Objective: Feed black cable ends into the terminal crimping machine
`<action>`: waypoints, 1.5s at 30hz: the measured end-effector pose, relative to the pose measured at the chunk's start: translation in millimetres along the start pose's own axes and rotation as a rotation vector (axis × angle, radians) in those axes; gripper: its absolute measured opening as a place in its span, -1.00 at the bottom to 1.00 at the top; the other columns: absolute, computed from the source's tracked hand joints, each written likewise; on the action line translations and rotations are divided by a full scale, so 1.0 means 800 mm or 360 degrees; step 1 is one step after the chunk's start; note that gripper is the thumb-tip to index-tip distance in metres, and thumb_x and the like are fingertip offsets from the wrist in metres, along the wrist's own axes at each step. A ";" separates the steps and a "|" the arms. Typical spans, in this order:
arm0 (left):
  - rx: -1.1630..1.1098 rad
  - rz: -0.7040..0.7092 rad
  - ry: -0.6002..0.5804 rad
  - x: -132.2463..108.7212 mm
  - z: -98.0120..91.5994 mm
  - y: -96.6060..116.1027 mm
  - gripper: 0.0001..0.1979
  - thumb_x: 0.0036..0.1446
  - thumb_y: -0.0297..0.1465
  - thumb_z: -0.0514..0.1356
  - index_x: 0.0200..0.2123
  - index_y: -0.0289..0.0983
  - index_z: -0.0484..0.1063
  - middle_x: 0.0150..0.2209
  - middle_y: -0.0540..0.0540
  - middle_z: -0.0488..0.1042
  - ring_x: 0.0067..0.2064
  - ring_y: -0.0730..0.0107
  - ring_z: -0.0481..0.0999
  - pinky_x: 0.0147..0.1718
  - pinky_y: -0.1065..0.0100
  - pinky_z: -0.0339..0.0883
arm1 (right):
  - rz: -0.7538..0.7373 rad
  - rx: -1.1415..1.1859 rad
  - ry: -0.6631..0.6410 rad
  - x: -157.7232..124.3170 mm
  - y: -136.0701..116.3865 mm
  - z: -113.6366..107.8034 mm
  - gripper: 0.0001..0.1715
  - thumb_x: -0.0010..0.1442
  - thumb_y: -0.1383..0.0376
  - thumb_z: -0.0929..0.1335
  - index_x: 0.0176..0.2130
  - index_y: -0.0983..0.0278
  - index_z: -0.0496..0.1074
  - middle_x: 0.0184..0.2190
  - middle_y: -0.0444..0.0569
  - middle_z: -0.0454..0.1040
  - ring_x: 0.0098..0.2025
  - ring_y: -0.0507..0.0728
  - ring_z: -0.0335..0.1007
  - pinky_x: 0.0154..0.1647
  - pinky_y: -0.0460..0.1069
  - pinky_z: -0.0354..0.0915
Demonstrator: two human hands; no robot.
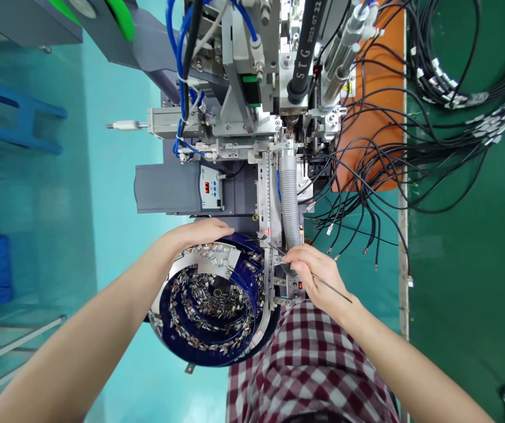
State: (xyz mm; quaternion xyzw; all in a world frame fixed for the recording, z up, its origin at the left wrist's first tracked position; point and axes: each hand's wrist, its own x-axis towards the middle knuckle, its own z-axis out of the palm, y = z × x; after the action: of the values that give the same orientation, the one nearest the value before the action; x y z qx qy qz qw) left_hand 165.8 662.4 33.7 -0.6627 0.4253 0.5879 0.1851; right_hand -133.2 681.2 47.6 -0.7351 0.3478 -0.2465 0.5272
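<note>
My left hand (206, 231) lies on the far rim of a dark blue vibratory feeder bowl (177, 346), fingers stretched out, nothing seen in its grasp. Small shiny metal connector pieces (217, 302) fill the bowl's floor and spiral track. With closed fingers my right hand (316, 273) pinches a thin dark rod (335, 290). The rod's front end points at the narrow metal feed rail (266, 200) beside the bowl; whether it touches is too small to tell. A grey corrugated hose (288, 194) runs just beyond this hand.
A machine head (239, 88) with cylinders and blue tubes rises behind the rail. A grey control box (212, 188) with a red display stands left. Black cables (376, 158) with metal ends spread over an orange mat (380, 76) at right. A blue stool (10, 111) is far left.
</note>
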 end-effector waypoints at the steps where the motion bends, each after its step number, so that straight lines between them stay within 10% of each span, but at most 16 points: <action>1: 0.0008 -0.0005 0.0002 -0.001 0.000 0.001 -0.42 0.06 0.04 0.03 -0.05 -0.22 0.51 0.06 -0.15 0.50 -0.05 0.04 0.51 -0.13 0.22 0.38 | -0.0006 -0.0018 -0.0012 0.001 0.000 0.000 -0.72 0.39 0.30 0.17 -0.18 0.23 0.44 -0.26 0.03 0.50 -0.17 0.13 0.43 -0.12 0.05 0.37; 17: 0.0049 -0.0065 -0.0070 0.002 -0.003 -0.006 -0.38 0.08 0.08 -0.01 0.05 -0.16 0.43 0.19 -0.11 0.37 0.11 0.06 0.41 -0.04 0.27 0.35 | -0.0178 -0.0045 0.0101 0.001 0.002 -0.003 -0.68 0.40 0.32 0.16 -0.23 0.29 0.45 -0.30 0.04 0.50 -0.21 0.11 0.44 -0.17 0.02 0.40; 40: 0.0086 -0.0067 -0.0073 -0.005 -0.004 0.005 -0.37 0.10 0.06 -0.03 0.03 -0.24 0.44 0.15 -0.17 0.40 0.05 0.01 0.45 -0.07 0.23 0.36 | 0.0315 0.0102 0.0303 -0.013 -0.029 -0.044 -0.36 0.43 0.15 -0.01 -0.46 0.26 0.39 -0.43 -0.03 0.30 -0.37 0.09 0.29 -0.34 0.02 0.26; 45: 0.0099 -0.0055 -0.0049 -0.004 -0.003 0.000 -0.39 0.08 0.07 -0.01 0.01 -0.18 0.46 0.13 -0.12 0.43 0.04 0.05 0.47 -0.11 0.27 0.39 | 0.0225 0.0140 0.0248 -0.010 -0.019 -0.029 -0.64 0.40 0.23 0.16 -0.24 0.22 0.47 -0.29 0.00 0.40 -0.18 0.14 0.34 -0.16 0.07 0.31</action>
State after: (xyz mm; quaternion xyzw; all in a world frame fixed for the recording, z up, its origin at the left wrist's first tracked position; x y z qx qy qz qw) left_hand 167.2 661.8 37.0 -0.6548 0.4291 0.5812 0.2222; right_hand -151.4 676.9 69.6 -0.6636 0.4275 -0.2801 0.5463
